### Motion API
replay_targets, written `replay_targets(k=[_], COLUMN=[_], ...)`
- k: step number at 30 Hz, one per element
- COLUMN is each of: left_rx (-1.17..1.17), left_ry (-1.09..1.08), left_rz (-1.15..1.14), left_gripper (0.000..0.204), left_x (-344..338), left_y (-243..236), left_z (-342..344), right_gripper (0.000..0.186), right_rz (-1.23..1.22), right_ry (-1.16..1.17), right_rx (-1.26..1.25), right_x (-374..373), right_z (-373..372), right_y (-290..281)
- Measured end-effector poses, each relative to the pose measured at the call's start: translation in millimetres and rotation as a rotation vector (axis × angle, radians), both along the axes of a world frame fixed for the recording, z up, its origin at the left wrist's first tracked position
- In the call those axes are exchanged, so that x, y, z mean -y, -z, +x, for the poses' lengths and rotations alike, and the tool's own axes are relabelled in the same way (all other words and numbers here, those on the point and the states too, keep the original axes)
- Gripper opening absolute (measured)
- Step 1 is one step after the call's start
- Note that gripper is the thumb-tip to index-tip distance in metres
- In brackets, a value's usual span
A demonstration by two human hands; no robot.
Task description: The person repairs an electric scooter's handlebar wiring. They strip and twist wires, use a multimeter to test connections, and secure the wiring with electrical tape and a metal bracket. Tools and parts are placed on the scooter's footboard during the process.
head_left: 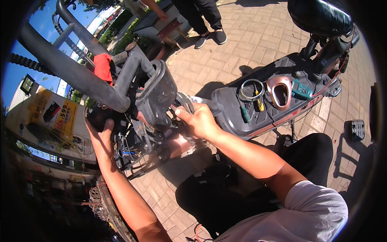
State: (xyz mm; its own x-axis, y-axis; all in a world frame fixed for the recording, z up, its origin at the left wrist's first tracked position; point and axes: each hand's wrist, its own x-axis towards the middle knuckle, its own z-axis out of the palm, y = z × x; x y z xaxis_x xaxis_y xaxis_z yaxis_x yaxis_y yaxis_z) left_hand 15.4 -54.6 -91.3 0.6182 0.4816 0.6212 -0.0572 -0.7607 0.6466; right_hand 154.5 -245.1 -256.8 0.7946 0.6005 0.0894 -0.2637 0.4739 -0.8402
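Observation:
An electric scooter stands before me with its front opened up, a bundle of wires (130, 154) exposed below the dark handlebar frame (72, 66). My left hand (102, 139) is closed around a black rounded part (98, 116) at the scooter's front, thumb up and the other fingers mostly hidden. On the other side, my right hand (197, 121) reaches in beside the black plastic housing (158, 94). Its thumb and fingers are pressed together near the steering column; what they pinch is hard to see. A red cloth (103, 69) hangs on the frame above.
On the scooter's footboard (227, 107) lie a tape roll (242, 91), a yellow screwdriver (259, 104), a green-handled screwdriver (245, 114), a pinkish oval trim piece (274, 97) and a teal multimeter (302, 88). Another person (201, 18) stands beyond, near a small stool (169, 30).

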Motion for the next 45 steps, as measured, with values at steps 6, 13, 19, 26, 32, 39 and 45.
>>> replay_targets(k=[6,13,19,26,32,39,45], left_rx=[-0.085,-0.164,-0.156,-0.232,-0.132,-0.092,-0.173], left_ry=[0.018,-0.18,-0.377,-0.452,-0.153,-0.1,-0.185], left_rz=[0.132,0.429,0.524,0.682,0.685,0.799,0.737], left_gripper=[0.062,0.053,0.056,0.062,0.059,0.035,0.032], left_x=[0,22,35,63,76,40,56], left_y=[-34,-60,-55,-17,-22,-24,-21], left_z=[35,24,29,38,64,59,67], right_gripper=[0.021,0.022,0.021,0.023,0.024,0.022,0.018], right_rz=[0.068,-0.135,-0.213,-0.12,-0.126,-0.087,-0.031], right_ry=[0.093,0.231,0.191,0.239,0.24,0.208,0.125], right_rx=[-0.043,0.338,0.227,0.122,0.173,0.219,0.132], right_x=[-2,7,1,-9,-8,-1,0], right_z=[-10,6,-8,-13,-6,0,-5], right_y=[-5,12,0,3,12,9,9])
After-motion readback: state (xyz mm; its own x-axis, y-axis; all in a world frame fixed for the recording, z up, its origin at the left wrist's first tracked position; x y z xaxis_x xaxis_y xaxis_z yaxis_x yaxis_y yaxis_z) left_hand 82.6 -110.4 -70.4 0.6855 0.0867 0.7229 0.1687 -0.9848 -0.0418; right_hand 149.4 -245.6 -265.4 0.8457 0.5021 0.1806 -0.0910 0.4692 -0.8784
